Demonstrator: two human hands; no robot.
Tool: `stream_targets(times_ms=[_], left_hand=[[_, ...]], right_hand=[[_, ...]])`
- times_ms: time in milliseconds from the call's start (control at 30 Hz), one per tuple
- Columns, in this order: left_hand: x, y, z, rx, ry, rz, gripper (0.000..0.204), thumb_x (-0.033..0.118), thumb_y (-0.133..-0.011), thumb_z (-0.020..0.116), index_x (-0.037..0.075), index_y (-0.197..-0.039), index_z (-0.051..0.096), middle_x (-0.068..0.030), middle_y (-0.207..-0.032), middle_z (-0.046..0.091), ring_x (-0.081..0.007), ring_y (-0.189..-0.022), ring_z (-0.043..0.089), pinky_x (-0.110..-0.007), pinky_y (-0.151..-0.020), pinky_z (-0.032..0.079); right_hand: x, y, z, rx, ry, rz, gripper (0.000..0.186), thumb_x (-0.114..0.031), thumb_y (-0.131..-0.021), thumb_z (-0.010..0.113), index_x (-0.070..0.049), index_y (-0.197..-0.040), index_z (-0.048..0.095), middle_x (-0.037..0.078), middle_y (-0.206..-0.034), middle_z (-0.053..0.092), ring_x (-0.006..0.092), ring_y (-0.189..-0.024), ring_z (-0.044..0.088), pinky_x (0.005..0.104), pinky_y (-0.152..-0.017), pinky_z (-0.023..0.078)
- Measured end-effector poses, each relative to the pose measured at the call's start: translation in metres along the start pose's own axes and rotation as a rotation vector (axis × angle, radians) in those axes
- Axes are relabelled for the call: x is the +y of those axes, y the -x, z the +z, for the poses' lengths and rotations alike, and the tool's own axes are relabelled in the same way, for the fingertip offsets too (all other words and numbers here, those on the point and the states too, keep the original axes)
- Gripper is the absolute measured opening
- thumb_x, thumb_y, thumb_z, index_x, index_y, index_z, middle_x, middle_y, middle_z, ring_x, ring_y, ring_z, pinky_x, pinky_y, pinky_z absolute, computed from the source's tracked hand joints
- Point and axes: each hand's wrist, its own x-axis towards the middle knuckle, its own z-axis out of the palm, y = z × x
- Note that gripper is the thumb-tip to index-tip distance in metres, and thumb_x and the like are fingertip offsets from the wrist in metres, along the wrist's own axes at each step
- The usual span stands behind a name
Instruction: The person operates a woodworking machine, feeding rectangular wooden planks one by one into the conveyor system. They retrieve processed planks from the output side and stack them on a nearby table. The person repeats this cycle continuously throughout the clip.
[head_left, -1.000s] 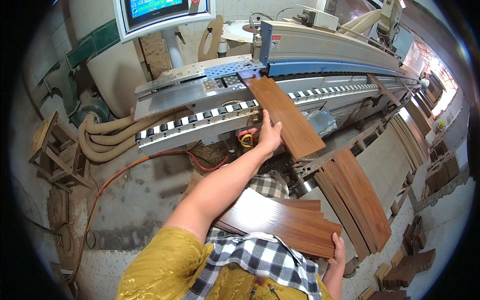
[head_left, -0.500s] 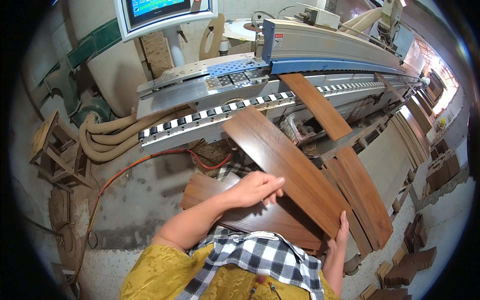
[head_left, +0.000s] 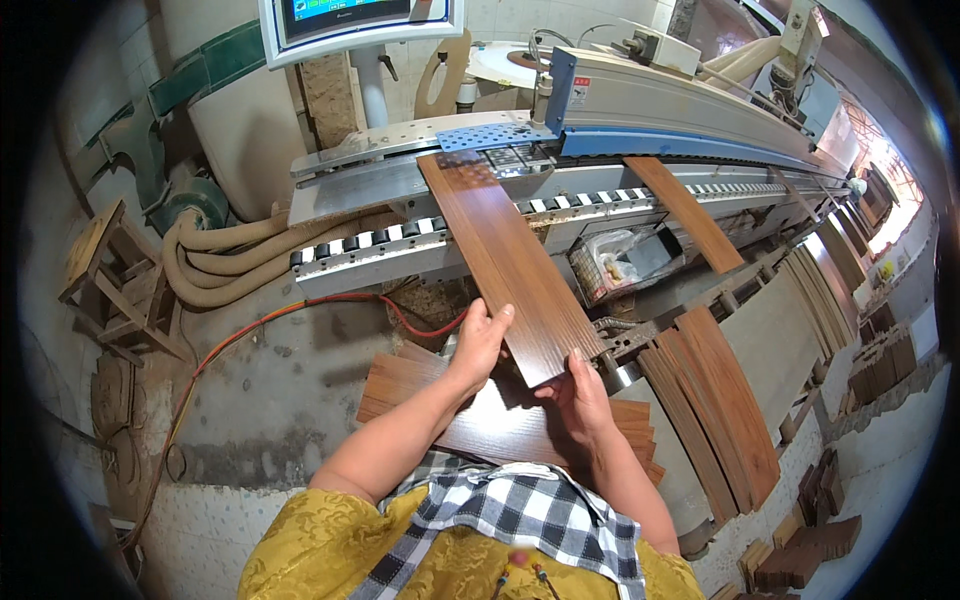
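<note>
at left, the padded conveyor chain runs beneath a metal feed table; below, loose brown planks lie fanned under the forearms, seemingly still to be fed. the left hand grasps the long left edge of a wood-grain plank, thumb on top. this plank slants across the chain, its far end by the blue perforated plate; whether it rests on the table i cannot tell, so its feeding looks barely begun. the right hand pinches its near end, thumb above, the other fingers partly hidden. farther right, a second plank lies across the machine unheld, apparently already fed, and stacked planks stand near the right arm
</note>
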Motion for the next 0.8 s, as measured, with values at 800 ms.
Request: stream_targets(times_ms=[800], left_hand=[[0.036,-0.020,-0.017,0.084,-0.002,0.001,0.060,0.017,-0.097,0.040,0.021,-0.146,0.005,-0.0035,-0.099,0.055,-0.0043,-0.061,0.046,-0.021,-0.048,0.039]], right_hand=[[0.004,0.165,-0.132,0.966,1.548,-0.390,0.055,-0.025,-0.083,0.062,0.001,-0.127,0.043,0.022,-0.130,0.043,0.0321,-0.119,0.043,0.0468,-0.101,0.031]])
